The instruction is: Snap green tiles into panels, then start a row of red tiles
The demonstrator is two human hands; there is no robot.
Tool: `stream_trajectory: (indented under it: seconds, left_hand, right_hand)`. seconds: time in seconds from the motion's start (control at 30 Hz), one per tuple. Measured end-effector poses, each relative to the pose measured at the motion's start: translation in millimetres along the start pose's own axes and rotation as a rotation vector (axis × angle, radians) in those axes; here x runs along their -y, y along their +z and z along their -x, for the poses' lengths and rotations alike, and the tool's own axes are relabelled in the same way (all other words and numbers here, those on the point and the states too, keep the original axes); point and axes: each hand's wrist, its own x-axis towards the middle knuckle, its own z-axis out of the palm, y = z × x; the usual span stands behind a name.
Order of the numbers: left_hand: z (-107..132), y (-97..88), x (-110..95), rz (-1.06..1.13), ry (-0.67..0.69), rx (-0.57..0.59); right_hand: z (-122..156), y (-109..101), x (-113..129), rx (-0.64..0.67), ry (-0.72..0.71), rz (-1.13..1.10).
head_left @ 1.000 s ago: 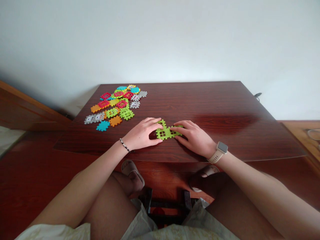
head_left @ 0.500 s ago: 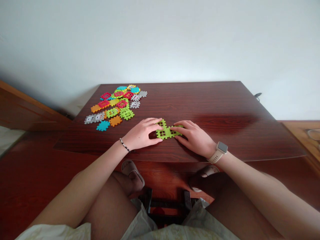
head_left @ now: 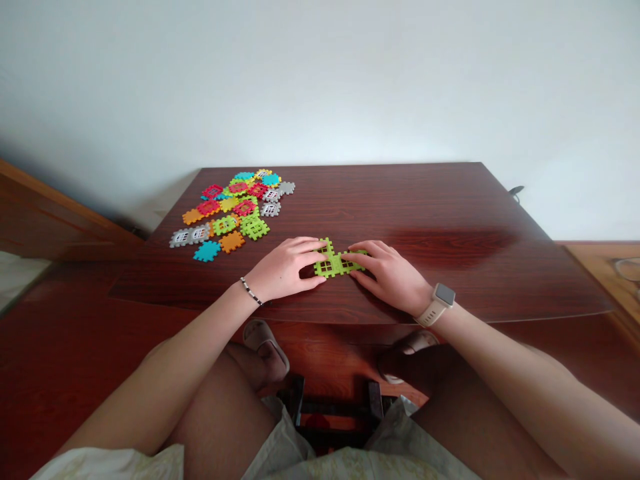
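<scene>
Just nearer than the joined green panels (head_left: 337,265), the front strip of a dark wood surface (head_left: 320,312) is seen; were the panels dragged that way, a corner could be left overhanging the edge. Nearer than the panels and to their left, a black-and-white bracelet (head_left: 251,292) is worn; to their right, a watch (head_left: 445,295). The panels themselves are laid flat in an L. Their left end is held in the grip of the left hand (head_left: 283,270), and their right end, partly covered, in that of the right hand (head_left: 387,267); both grips are closed on the piece. How firmly the toothed seams are seated cannot be told. Should uneven pressure be applied, a joint might be popped apart, and a misaligned seam could be masked by the fingers. Beyond the panels, to their left, loose coloured panels (head_left: 229,205) are scattered, some overlapped; if a lower one were tugged, its neighbours could be toppled. Farthest beyond, a pale wall (head_left: 350,87) is seen.
</scene>
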Motion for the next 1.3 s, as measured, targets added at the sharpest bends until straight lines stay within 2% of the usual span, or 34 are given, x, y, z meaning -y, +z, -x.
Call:
stream_trajectory:
  seconds: [0.3, 1.3]
  left_hand:
    - [-2.1, -3.5, 2.0, -0.009, 0.026, 0.018]
    - [-5.8, -7.0, -16.4, -0.114, 0.044, 0.061]
  right_hand:
    - [0.9, -0.2, 0.9, 0.003, 0.025, 0.011]
    - [1.4, 1.1, 2.4, 0.000, 0.030, 0.006]
